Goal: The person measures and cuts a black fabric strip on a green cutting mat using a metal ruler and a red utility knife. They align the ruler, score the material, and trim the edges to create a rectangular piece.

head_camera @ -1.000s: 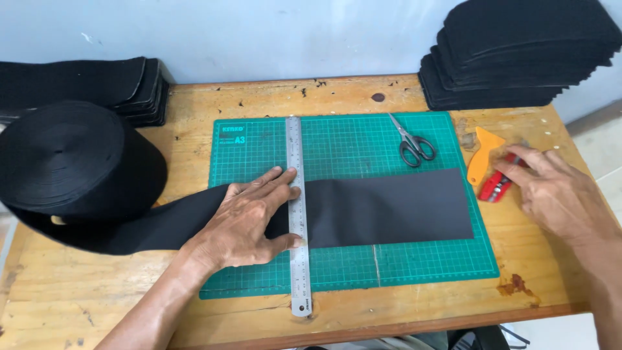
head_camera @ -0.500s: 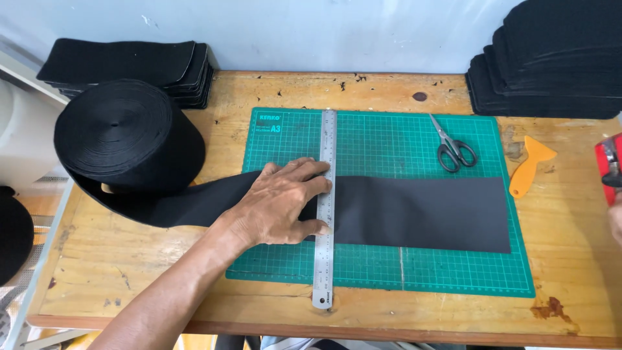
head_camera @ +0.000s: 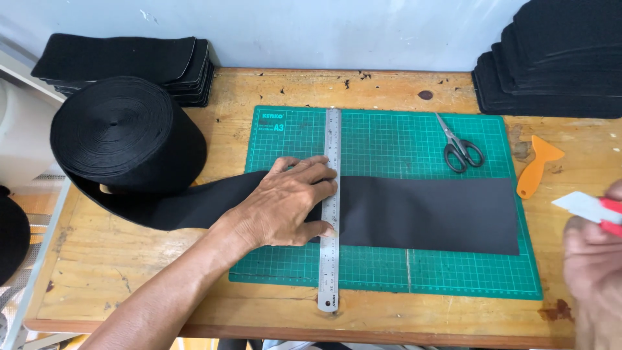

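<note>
Head view: the left hand (head_camera: 285, 207) presses flat, fingers spread, on the steel ruler (head_camera: 331, 207) across the black strip (head_camera: 427, 214) on the green mat (head_camera: 389, 136). The right hand (head_camera: 593, 266) is closed around a red-handled cutter (head_camera: 589, 209) at the bench edge. Risk: if pressure eases, the ruler may slide, giving a crooked cut or exposing the fingertips.

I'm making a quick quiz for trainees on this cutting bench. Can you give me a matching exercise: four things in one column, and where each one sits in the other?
Things:
1. ruler
2. scissors
3. scraper
4. roll

Places:
A. on the bare wood, right of the mat
B. at the table's left end, left of the mat
C. across the black strip, under the left hand
D. on the mat's upper right part

Pairs: 1-C, 2-D, 3-A, 4-B
</note>
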